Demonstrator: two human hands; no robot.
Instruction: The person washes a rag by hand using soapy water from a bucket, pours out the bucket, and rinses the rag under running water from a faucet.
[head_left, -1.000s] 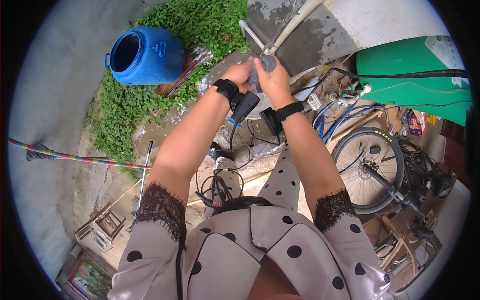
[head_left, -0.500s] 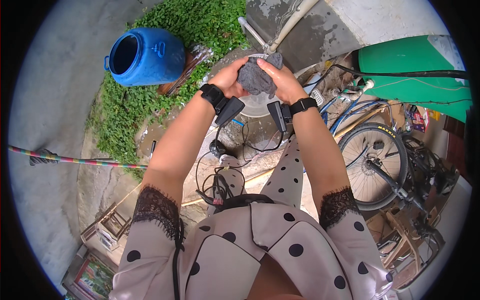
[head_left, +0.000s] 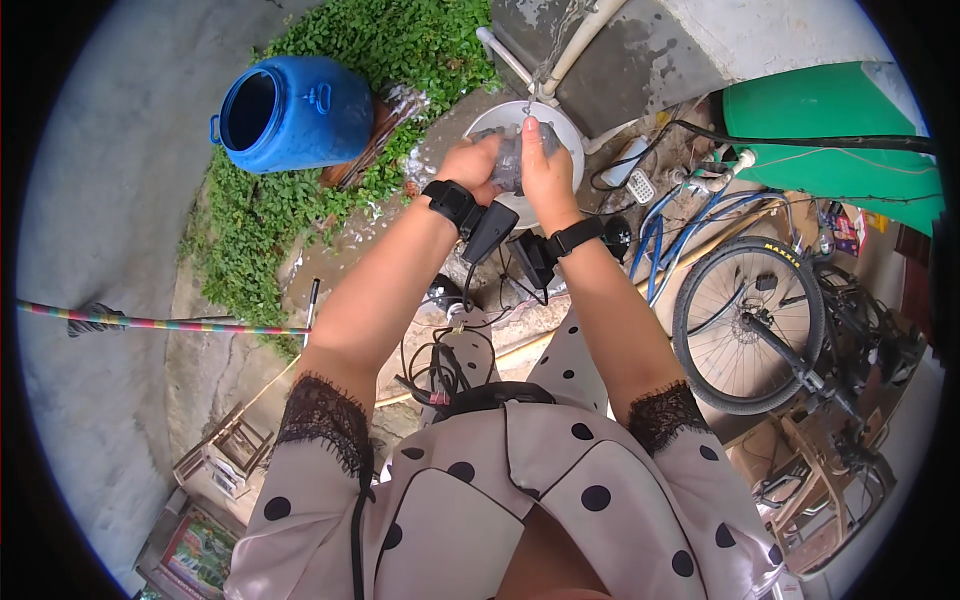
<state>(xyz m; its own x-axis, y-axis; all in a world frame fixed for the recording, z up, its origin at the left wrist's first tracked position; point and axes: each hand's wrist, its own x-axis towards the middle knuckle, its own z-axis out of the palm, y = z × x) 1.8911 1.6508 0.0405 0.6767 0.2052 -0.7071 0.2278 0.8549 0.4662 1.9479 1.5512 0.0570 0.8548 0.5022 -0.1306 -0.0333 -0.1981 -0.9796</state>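
A white basin (head_left: 572,148) stands on the ground at the top middle, under a thin pipe. Inside its rim, a wet-looking grey cloth (head_left: 509,165) is bunched between my two hands. My left hand (head_left: 470,162) is closed, its curled fingers pressed into the cloth from the left. On the other side my right hand (head_left: 545,172) grips the cloth, thumb pointing up and away from me. Part of the cloth is hidden behind the fingers. Whether it touches water in the basin, I cannot tell.
A blue barrel (head_left: 335,120) lies tipped beside green plants (head_left: 240,230) on the left. To the right are a bicycle wheel (head_left: 700,345), blue hoses (head_left: 660,240) and a large green container (head_left: 800,125). A striped pole (head_left: 180,323) crosses the left side.
Both hands have come lower, toward the basin, and closer together with the cloth. The cloth is squeezed into a tighter bunch, and more of the basin's rim shows.
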